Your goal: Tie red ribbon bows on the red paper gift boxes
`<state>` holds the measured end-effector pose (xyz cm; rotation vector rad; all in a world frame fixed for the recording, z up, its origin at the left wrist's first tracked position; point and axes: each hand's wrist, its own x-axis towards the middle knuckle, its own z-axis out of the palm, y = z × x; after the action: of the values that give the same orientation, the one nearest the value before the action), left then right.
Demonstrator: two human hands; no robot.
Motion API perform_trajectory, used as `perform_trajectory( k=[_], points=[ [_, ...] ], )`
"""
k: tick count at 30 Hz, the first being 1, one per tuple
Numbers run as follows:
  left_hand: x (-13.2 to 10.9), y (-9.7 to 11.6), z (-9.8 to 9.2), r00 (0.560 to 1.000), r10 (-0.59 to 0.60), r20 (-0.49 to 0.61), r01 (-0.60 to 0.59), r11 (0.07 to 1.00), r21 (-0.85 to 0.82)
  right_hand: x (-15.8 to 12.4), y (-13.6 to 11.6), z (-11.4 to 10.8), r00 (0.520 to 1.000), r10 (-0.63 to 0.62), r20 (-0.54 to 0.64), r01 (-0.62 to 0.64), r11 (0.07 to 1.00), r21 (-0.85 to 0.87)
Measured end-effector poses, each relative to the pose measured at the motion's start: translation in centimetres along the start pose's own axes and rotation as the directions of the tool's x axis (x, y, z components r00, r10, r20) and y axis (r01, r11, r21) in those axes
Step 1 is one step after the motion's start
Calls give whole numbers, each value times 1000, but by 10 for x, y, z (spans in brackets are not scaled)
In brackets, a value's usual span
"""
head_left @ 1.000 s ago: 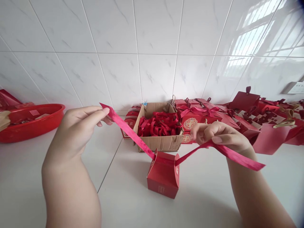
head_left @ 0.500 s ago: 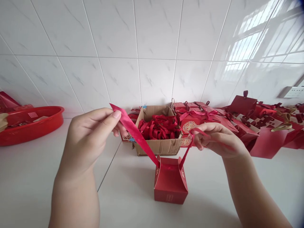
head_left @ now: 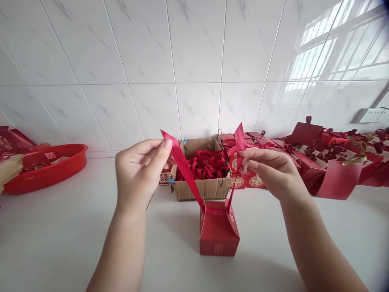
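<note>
A small red gift box (head_left: pixel 219 235) stands on the white table, its sides curving up to a narrow top. A red ribbon (head_left: pixel 189 174) passes through the top, with one end rising from each side. My left hand (head_left: pixel 144 166) pinches the left end between thumb and fingers, up and to the left of the box. My right hand (head_left: pixel 269 172) pinches the other end, whose pointed tip sticks up above the fingers. Both lengths run fairly straight from the hands down to the box. The ribbon's middle part is mostly hidden inside the box top.
Behind the gift box is an open cardboard carton (head_left: pixel 202 190) full of red ribbons (head_left: pixel 209 164). A red plastic basin (head_left: pixel 45 174) sits at the left. Many red gift boxes (head_left: pixel 306 136) crowd the right side, against the tiled wall (head_left: pixel 197 48).
Both hands have come closer together above the box. The right ribbon end, looped around the fingers before, now stands upright in the pinch. The view has shifted slightly.
</note>
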<state>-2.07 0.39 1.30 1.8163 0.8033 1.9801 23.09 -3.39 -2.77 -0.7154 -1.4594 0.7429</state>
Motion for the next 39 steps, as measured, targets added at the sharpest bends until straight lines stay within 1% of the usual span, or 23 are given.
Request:
perform_trajectory(
  k=[3, 4, 6, 8, 9, 12, 15, 18, 20, 25, 28, 33, 37, 39],
  points=[
    [3, 3, 8, 999, -11, 42, 11, 1000, -7, 1, -7, 9, 989, 0, -146, -19, 991, -130],
    [4, 4, 10, 999, -12, 46, 13, 1000, -14, 2, -9, 12, 981, -21, -193, -13, 985, -170],
    [4, 8, 14, 999, -17, 39, 18, 999, -44, 5, -11, 15, 963, -94, -252, 46, 980, -191],
    [3, 11, 19, 999, -21, 42, 24, 996, -82, 7, -13, 16, 953, -135, -272, 103, 986, -131],
    [2, 13, 21, 999, -21, 49, 26, 995, -96, 7, -14, 15, 952, -133, -276, 113, 990, -88],
    [2, 14, 29, 997, -19, 80, 28, 993, -114, 9, -17, 14, 955, -68, -289, 70, 998, -4],
    [1, 11, 34, 994, -37, 104, 52, 989, -140, 9, -17, 15, 949, -51, -311, 60, 998, 22],
    [-3, 7, 37, 984, -89, 154, 115, 979, -170, 9, -16, 16, 943, -58, -329, 75, 997, 37],
    [-6, 5, 38, 981, -100, 168, 130, 976, -177, 8, -14, 15, 935, -70, -348, 85, 996, 29],
    [-14, 3, 41, 991, -78, 107, 98, 974, -206, 6, -14, 14, 908, -142, -394, 144, 989, -25],
    [-15, 4, 42, 998, -32, 47, 42, 975, -219, 5, -14, 15, 904, -166, -395, 162, 986, -46],
    [-13, 0, 42, 995, 92, -48, -99, 983, -155, 6, -15, 20, 890, -207, -406, 185, 978, -93],
    [-12, -2, 42, 990, 115, -87, -126, 984, -130, 9, -14, 23, 867, -234, -441, 201, 972, -119],
    [-12, -2, 43, 987, 130, -99, -141, 983, -120, 10, -13, 24, 864, -257, -434, 218, 966, -138]
  ],
)
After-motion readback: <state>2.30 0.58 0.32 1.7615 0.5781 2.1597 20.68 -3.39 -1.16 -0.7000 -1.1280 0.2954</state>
